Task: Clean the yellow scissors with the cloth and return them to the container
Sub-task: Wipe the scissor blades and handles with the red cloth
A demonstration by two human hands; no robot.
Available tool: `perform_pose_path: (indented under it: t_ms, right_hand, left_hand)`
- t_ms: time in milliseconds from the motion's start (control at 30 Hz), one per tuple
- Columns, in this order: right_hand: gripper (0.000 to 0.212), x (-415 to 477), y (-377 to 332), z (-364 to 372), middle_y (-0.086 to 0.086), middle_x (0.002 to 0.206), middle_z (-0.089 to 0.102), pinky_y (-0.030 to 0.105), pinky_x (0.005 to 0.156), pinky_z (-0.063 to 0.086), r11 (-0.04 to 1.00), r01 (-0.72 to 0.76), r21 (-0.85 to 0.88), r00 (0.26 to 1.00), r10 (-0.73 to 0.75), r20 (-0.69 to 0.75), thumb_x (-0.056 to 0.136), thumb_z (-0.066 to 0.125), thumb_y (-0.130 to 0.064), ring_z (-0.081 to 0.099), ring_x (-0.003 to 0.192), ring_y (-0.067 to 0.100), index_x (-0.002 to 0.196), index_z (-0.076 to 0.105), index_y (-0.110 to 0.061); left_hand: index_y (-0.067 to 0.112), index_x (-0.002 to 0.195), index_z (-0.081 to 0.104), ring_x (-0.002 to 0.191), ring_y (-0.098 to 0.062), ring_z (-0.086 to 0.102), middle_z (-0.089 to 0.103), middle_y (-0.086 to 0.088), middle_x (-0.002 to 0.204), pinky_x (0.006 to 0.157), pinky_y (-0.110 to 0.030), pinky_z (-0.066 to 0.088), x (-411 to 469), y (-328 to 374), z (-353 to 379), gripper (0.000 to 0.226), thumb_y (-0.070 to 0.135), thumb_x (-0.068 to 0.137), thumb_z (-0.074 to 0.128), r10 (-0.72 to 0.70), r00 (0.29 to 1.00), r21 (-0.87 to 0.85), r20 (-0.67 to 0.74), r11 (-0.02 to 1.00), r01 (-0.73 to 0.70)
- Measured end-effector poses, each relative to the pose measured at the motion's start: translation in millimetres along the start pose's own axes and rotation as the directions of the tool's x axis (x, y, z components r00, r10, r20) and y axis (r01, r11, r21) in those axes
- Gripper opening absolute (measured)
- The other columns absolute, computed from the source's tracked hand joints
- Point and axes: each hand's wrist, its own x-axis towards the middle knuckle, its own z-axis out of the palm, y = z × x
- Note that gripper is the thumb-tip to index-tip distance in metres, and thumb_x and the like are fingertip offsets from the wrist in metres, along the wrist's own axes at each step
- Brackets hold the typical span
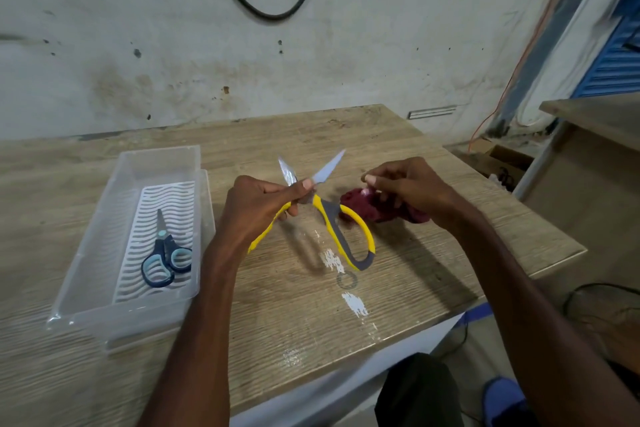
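My left hand (258, 208) grips the yellow scissors (349, 232) near the pivot, above the middle of the wooden table. Their blades are spread apart and point away from me; the yellow and grey handles hang toward me. My right hand (408, 189) holds a dark red cloth (367, 206) just right of the scissors, with the cloth bunched under the curled fingers. A clear plastic container (104, 236) with a white ribbed insert stands to the left on the table.
Blue scissors (165, 255) lie closed inside the container. The wooden table (294, 315) has white scuff marks near its front; its right edge is close to my right arm. A second bench (595, 135) stands at the right, and a black cable (266, 10) hangs on the wall.
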Motion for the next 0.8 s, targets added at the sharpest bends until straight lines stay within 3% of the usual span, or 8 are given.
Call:
perform_pose_path:
  t_ms: [133,233,400,500,533,600,733,800]
  right_hand:
    - [0.017,-3.4,4.7,-4.0,0.009,0.08,0.074,0.029,0.064,0.051,1.0,0.004,-0.02,1.0,-0.004,-0.008,0.075,0.078,-0.014,0.067,0.073,0.017,0.091,0.075,-0.015]
    - [0.019,0.3,7.3,-3.1,0.0,0.085,0.074,0.023,0.074,0.048,0.976,0.021,-0.218,1.0,-0.024,-0.014,0.074,0.079,-0.019,0.067,0.08,0.01,0.094,0.075,-0.02]
    - [0.036,2.5,-1.4,14.7,-0.006,0.084,0.071,0.016,0.065,0.039,0.872,0.103,-0.478,0.995,-0.092,0.046,0.066,0.084,-0.04,0.059,0.076,0.003,0.097,0.075,-0.024]
    - [0.018,1.5,-6.3,12.9,-0.014,0.069,0.066,0.006,0.06,0.034,0.88,0.156,-0.449,0.98,-0.194,-0.041,0.067,0.084,-0.032,0.056,0.065,-0.006,0.08,0.077,-0.02]
    - [0.011,1.2,-6.8,10.8,-0.015,0.068,0.065,0.008,0.063,0.037,0.896,0.158,-0.415,0.964,-0.23,-0.13,0.07,0.082,-0.029,0.057,0.065,-0.005,0.074,0.076,-0.021]
    - [0.009,4.1,-4.6,11.3,-0.011,0.074,0.067,0.025,0.071,0.047,0.903,0.144,-0.405,0.95,-0.24,-0.197,0.074,0.079,-0.027,0.059,0.069,0.004,0.074,0.073,-0.02]
    - [0.036,0.7,5.2,19.8,-0.009,0.092,0.066,0.028,0.071,0.044,0.885,0.137,-0.445,0.963,-0.224,-0.147,0.067,0.082,-0.039,0.055,0.078,0.01,0.095,0.068,-0.022]
    - [0.034,0.7,1.3,22.1,-0.009,0.094,0.069,0.03,0.073,0.047,0.852,0.21,-0.48,0.968,-0.249,-0.018,0.064,0.084,-0.039,0.058,0.081,0.011,0.094,0.072,-0.026]
  left_hand:
    - [0.015,0.07,0.081,0.046,-0.005,0.051,0.067,-0.002,0.054,0.057,-0.025,0.042,-4.4,0.8,2.5,0.037,0.053,0.068,0.08,-0.05,0.992,0.076,0.114,0.996,0.041]
    - [0.013,0.073,0.081,0.045,-0.004,0.052,0.067,-0.002,0.055,0.06,-0.027,0.043,-3.7,-1.0,2.9,0.045,0.056,0.064,0.08,-0.064,0.993,0.084,0.103,0.995,0.055]
    - [0.019,0.073,0.082,0.051,-0.009,0.055,0.069,-0.004,0.058,0.062,-0.03,0.046,-3.9,-1.6,3.0,0.042,0.06,0.062,0.08,-0.087,0.987,0.081,0.134,0.994,0.077]
    - [0.019,0.074,0.082,0.049,-0.008,0.055,0.07,-0.003,0.059,0.06,-0.029,0.046,-4.3,-1.5,4.2,0.044,0.061,0.061,0.079,-0.1,0.986,0.108,0.134,0.99,0.086]
    - [0.018,0.074,0.082,0.049,-0.008,0.055,0.07,-0.003,0.059,0.059,-0.029,0.045,-4.5,-0.8,4.8,0.045,0.061,0.061,0.08,-0.101,0.986,0.11,0.133,0.99,0.087]
    - [0.017,0.073,0.082,0.048,-0.008,0.054,0.07,-0.005,0.059,0.058,-0.029,0.045,-3.2,-0.9,5.0,0.042,0.058,0.062,0.081,-0.1,0.988,0.108,0.12,0.99,0.087]
    - [0.015,0.071,0.082,0.046,-0.007,0.053,0.071,-0.005,0.058,0.056,-0.029,0.046,-3.1,0.1,7.4,0.038,0.052,0.064,0.083,-0.093,0.99,0.111,0.102,0.99,0.082]
    - [0.014,0.07,0.081,0.045,-0.008,0.053,0.07,-0.005,0.057,0.056,-0.029,0.045,-2.3,-0.7,7.3,0.039,0.052,0.064,0.084,-0.093,0.992,0.104,0.088,0.991,0.083]
